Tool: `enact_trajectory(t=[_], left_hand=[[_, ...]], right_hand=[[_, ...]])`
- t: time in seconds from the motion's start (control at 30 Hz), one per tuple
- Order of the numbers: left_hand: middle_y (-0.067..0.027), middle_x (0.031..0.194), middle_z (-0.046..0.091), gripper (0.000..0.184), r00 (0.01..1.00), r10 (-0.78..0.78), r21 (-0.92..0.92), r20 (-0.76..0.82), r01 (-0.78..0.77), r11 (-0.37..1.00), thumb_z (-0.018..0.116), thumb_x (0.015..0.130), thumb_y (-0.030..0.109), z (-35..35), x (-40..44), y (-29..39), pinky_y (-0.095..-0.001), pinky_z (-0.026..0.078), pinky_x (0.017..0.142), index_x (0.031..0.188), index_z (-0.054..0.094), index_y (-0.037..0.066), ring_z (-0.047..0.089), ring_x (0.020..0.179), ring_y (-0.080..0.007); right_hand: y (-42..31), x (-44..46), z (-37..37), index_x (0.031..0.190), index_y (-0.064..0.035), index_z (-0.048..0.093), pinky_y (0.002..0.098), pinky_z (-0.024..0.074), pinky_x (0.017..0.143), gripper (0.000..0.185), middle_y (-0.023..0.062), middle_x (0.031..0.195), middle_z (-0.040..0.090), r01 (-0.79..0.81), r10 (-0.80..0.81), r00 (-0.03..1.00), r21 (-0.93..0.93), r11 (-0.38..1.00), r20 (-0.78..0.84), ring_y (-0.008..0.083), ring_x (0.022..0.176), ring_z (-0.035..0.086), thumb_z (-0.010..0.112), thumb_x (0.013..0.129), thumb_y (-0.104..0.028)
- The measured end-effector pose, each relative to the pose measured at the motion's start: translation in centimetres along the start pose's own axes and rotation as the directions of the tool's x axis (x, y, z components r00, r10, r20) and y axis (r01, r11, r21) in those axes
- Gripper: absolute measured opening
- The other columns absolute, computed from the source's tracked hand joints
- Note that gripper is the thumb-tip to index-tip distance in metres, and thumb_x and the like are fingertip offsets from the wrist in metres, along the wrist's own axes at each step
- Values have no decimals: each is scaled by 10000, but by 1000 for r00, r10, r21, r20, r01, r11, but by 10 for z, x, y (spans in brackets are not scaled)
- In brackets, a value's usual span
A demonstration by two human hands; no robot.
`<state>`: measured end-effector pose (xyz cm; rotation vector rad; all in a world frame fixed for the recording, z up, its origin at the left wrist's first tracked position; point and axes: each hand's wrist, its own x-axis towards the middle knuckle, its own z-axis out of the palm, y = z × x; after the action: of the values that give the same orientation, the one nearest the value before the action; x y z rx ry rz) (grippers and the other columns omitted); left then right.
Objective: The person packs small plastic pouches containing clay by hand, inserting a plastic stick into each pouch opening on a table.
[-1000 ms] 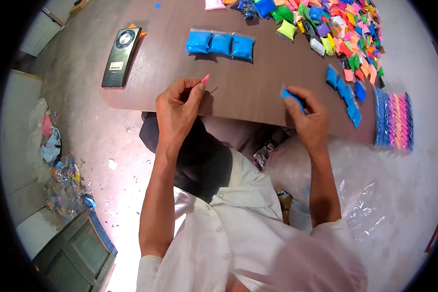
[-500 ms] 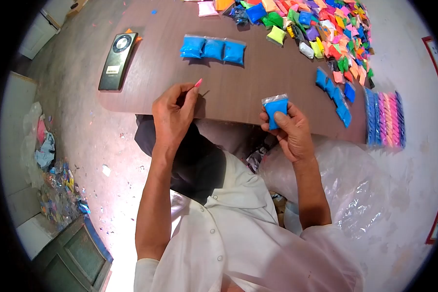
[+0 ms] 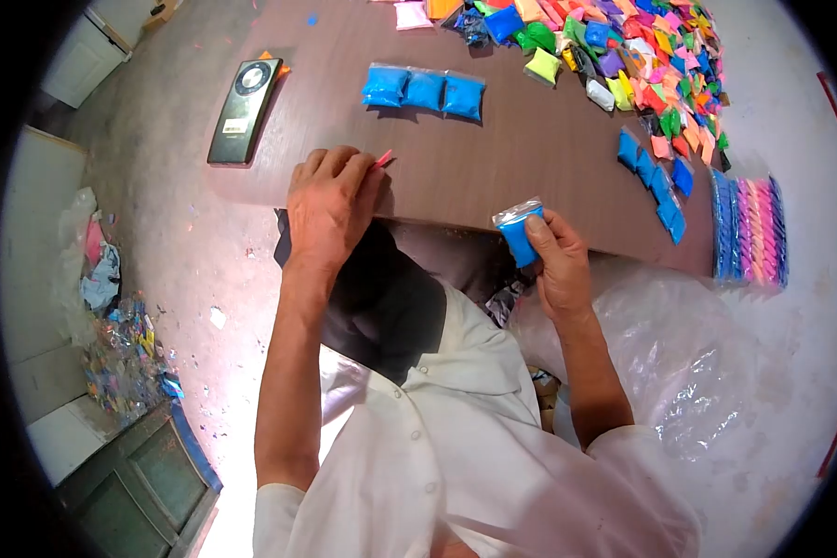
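My right hand (image 3: 562,260) pinches a small blue packet (image 3: 517,237) with a clear top strip, thumb over its face, just off the table's front edge. My left hand (image 3: 330,205) is closed, back upward, above the same edge. A slim pink piece (image 3: 383,159) sticks out past its fingertips; what kind of thing it is cannot be made out. Beyond my left hand lies a joined row of three blue packets (image 3: 424,91). A slanting strip of several more blue packets (image 3: 658,192) rests to the right of my right hand.
On the brown table (image 3: 316,107), a phone (image 3: 245,112) lies at the left and a heap of colourful packets (image 3: 614,65) at the back right. Bundled packet strips (image 3: 750,231) sit by the right edge. A large clear plastic bag (image 3: 660,344) is below.
My left hand has turned back-up, and the pink piece now points more to the right. The packet in my right hand has tilted. The whole view has shifted slightly.
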<state>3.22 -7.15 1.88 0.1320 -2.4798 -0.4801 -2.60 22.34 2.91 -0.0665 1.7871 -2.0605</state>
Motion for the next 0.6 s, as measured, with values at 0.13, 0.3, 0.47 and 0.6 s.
enact_trajectory(t=[0.13, 0.3, 0.47, 0.6], left_hand=[[-108, 1024, 744, 167, 995, -20, -20, -98, 18, 1000, 794, 924, 162, -15, -6, 18, -405, 583, 763, 1046, 760, 53, 704, 951, -311], [-143, 989, 749, 179, 908, -344, -600, 239, 416, 683, 800, 947, 149, -7, -22, 76, -346, 603, 725, 1046, 760, 5, 719, 895, -308], [-125, 959, 715, 237, 981, -126, -186, 145, 153, 971, 826, 894, 212, -10, -51, 78, -435, 539, 942, 1011, 751, 21, 697, 940, -298], [-147, 1170, 692, 316, 863, -47, -64, 504, 91, 994, 739, 877, 341, 6, -97, 98, -580, 330, 1097, 974, 714, 41, 592, 1186, -314]], right_hand=[[7, 1, 6, 1160, -2, 759, 235, 495, 846, 231, -14, 985, 727, 59, -56, 998, 81, 995, -32, 57, 912, 638, 726, 1039, -196], [4, 5, 25, 1167, -8, 756, 229, 487, 832, 229, -17, 980, 720, 47, -40, 998, 191, 981, -44, 48, 892, 619, 727, 1037, -194], [-6, 9, 13, 1157, -15, 746, 222, 478, 810, 232, -14, 985, 715, 101, -93, 994, 135, 986, -63, 46, 879, 616, 702, 1053, -218], [-13, 16, -4, 1112, -30, 741, 228, 476, 795, 208, -36, 958, 691, 149, -129, 984, 160, 976, -124, 40, 864, 601, 676, 1068, -222]])
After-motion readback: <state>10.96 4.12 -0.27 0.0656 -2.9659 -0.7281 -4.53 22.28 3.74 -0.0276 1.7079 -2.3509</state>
